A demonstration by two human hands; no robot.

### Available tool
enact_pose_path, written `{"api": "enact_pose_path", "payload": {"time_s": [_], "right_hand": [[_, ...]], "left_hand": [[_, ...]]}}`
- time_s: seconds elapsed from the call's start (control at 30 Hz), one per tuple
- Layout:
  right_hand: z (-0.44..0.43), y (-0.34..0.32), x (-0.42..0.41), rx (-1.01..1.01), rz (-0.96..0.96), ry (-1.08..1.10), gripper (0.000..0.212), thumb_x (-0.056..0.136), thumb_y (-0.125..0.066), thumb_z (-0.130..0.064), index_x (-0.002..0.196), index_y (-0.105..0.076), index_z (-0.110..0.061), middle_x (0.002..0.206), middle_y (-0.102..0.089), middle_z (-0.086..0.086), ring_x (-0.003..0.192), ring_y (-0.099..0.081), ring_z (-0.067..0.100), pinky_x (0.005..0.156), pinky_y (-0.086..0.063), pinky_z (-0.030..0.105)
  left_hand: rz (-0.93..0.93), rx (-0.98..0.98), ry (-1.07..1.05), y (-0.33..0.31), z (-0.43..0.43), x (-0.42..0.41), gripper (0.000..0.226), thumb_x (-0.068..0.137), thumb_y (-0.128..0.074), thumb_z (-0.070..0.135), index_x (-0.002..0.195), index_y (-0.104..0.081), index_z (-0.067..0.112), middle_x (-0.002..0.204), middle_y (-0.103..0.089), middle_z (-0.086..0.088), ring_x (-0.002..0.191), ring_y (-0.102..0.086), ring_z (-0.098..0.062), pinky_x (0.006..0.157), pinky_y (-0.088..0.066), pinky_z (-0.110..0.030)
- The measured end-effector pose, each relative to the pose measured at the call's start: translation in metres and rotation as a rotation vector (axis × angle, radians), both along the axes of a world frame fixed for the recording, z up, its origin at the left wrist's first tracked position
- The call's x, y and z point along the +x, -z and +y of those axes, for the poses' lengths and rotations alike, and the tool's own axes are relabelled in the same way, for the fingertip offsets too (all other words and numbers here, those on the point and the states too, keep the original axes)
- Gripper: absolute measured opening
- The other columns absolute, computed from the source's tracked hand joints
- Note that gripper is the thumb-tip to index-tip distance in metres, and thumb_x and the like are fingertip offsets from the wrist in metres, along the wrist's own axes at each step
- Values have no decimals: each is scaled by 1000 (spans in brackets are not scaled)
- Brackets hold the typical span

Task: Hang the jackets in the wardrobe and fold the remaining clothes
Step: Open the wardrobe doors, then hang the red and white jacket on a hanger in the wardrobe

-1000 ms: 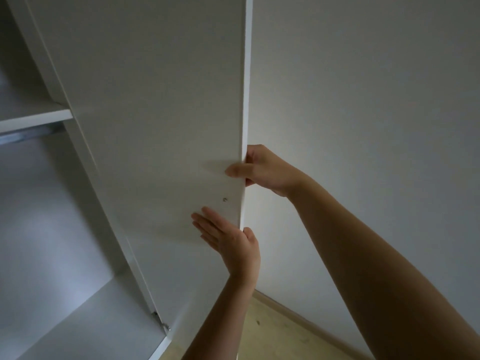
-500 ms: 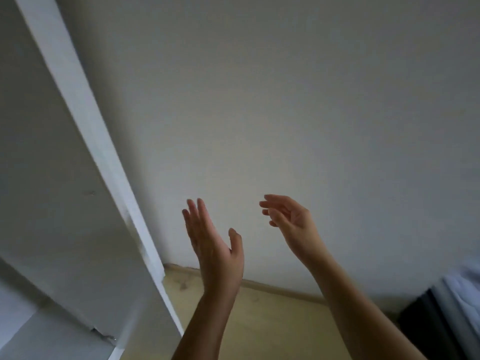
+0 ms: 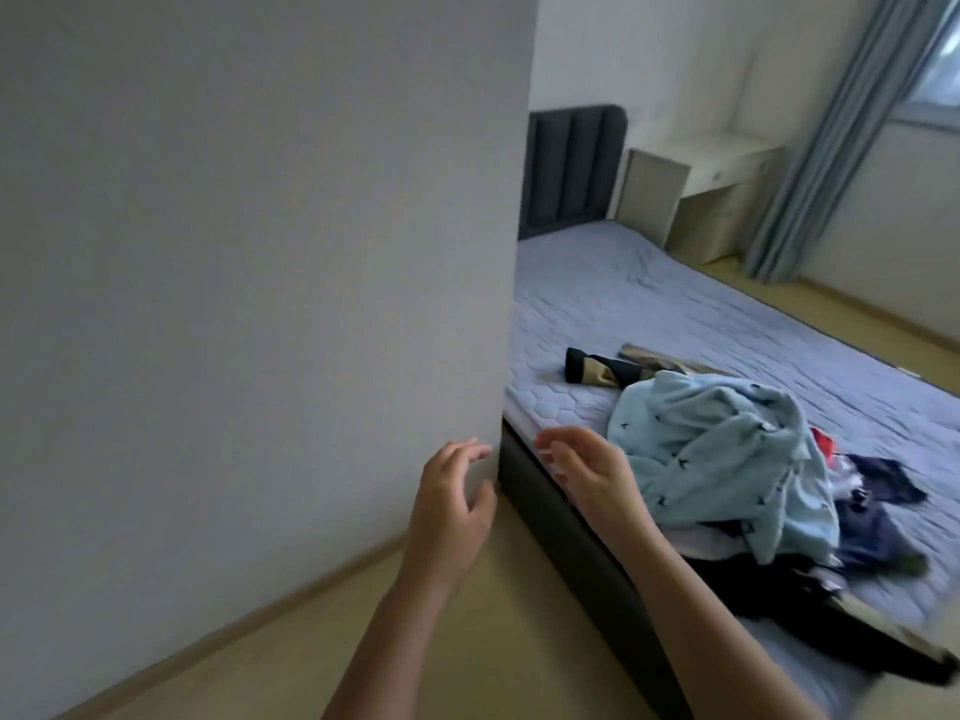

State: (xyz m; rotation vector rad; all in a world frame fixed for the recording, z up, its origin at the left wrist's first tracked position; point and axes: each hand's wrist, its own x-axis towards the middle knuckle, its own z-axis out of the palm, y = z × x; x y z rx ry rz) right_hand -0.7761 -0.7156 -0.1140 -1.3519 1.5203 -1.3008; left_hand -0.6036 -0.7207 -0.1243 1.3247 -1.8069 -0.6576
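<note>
left hand [image 3: 452, 506] is hovering empty, fingers loosely curled, in front of the plain white wall [image 3: 260, 252] | right hand [image 3: 587, 472] is hovering empty, fingers relaxed, at the near edge of the grey-blue quilted bed [image 3: 675, 304] | crumpled pile of clothes [image 3: 717, 459], topped with light blue fleece, is lying on the bed just right of the right hand

Left hand [image 3: 454, 504] raised in front of white wall [image 3: 249, 304], fingers loosely curled, holding nothing. Right hand [image 3: 587, 470] just beside it, over near edge of bed [image 3: 675, 314], fingers relaxed, empty. Pile of clothes [image 3: 857, 517] on bed to the right; light blue garment [image 3: 727, 459] on top, dark pieces beneath. Black-and-tan garment [image 3: 597, 374] lies behind pile. Far: dark headboard [image 3: 569, 168], pale cabinet [image 3: 711, 179], grey-blue curtain [image 3: 831, 148]. Yellowish floor [image 3: 467, 641] below.
</note>
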Motion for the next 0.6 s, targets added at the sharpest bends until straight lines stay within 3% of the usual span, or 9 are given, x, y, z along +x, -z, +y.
{"api": "enact_pose_path", "payload": {"time_s": [0.13,0.27,0.43,0.6], "right_hand": [[-1,21,-81,54,-40,205,28,95,-51,-5,89,-69,-25,93,-71,0,88,-67,16,79,-53,33],[-11,38,-147,131,-83,391,26,95,-50,-5,88,-70,-21,93,-72,-1,87,-67,13,76,-53,26],[-50,51,-235,194,-74,620,24,96,-50,-7,91,-69,-22,94,-72,-4,86,-67,8,76,-50,23],[-80,63,-306,276,-82,788,21,95,-51,-10,92,-69,-22,95,-71,-5,90,-66,10,82,-52,28]], "left_hand": [[-11,36,183,14,-41,-86,31,85,-57,6,114,-62,17,123,-55,7,119,-48,-6,101,-27,-8],[-3,58,351,29,-90,-161,30,87,-58,6,113,-61,20,119,-51,15,117,-44,0,101,-26,-5],[-34,94,630,49,-172,-264,27,88,-58,10,111,-60,24,120,-54,13,117,-47,-2,102,-36,-18],[-155,88,854,66,-241,-351,25,87,-60,9,109,-61,23,117,-53,15,113,-45,0,97,-30,-8]]}}
